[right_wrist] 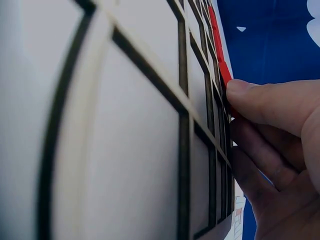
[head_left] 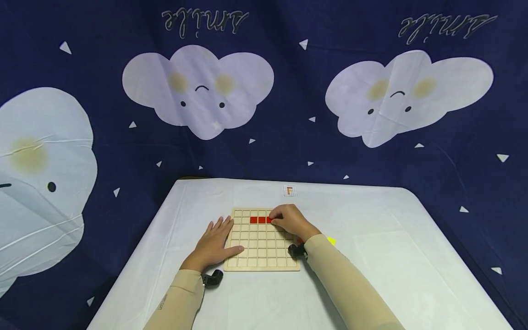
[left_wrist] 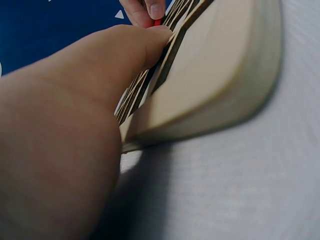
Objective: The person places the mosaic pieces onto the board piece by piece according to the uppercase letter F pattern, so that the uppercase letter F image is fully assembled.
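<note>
A wooden grid board [head_left: 262,253] lies flat on the table, with red square tiles [head_left: 257,220] side by side in its second row from the far edge. My right hand [head_left: 294,221] pinches a red tile [head_left: 269,220] at the right end of that row. In the right wrist view, the thumb [right_wrist: 245,92] presses at the end of the red strip, and the other fingers bend beneath it. Along the board's left edge rests my left hand [head_left: 212,243], fingers spread and fairly straight. Its thumb [left_wrist: 155,42] lies over the board's near-left part.
Behind the board lies a small printed card [head_left: 290,190] with a coloured pattern on a grid. Beside the right forearm, a yellow piece [head_left: 332,240] and a red piece [head_left: 299,240] show partly, the sleeve covering the rest. A dark blue cloth [head_left: 288,156] hangs behind the white table [head_left: 387,256].
</note>
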Demonstrator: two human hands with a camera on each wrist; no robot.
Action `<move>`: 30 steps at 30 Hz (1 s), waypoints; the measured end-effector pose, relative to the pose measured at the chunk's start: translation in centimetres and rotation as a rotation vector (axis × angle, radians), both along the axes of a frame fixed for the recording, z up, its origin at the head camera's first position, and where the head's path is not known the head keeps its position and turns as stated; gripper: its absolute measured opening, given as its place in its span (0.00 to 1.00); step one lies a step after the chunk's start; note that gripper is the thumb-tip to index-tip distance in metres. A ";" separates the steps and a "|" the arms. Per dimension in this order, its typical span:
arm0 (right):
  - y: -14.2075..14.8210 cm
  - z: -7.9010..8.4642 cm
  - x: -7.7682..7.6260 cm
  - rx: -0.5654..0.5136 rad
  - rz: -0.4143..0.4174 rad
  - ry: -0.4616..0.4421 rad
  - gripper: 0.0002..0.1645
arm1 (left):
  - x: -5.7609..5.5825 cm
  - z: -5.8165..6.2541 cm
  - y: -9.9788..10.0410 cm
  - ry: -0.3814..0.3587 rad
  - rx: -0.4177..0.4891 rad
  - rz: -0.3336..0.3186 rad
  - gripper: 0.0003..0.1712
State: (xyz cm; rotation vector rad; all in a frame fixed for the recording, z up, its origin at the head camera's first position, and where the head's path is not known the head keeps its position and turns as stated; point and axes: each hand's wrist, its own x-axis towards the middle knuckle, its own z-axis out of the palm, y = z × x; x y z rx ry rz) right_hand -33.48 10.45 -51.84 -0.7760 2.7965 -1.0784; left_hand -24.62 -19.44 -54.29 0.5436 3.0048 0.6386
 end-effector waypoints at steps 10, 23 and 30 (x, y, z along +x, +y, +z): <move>0.1 -0.1 0.1 0.004 0.014 0.004 0.07 | -0.1 -0.1 -0.1 0.009 -0.007 0.000 0.64; 0.8 -0.1 0.8 -0.061 0.009 0.027 0.09 | -0.1 -0.1 -0.1 0.026 0.000 -0.005 0.62; 2.2 0.2 1.9 -0.152 -0.043 -0.013 0.12 | -0.1 -0.2 -0.2 0.034 0.005 -0.003 0.63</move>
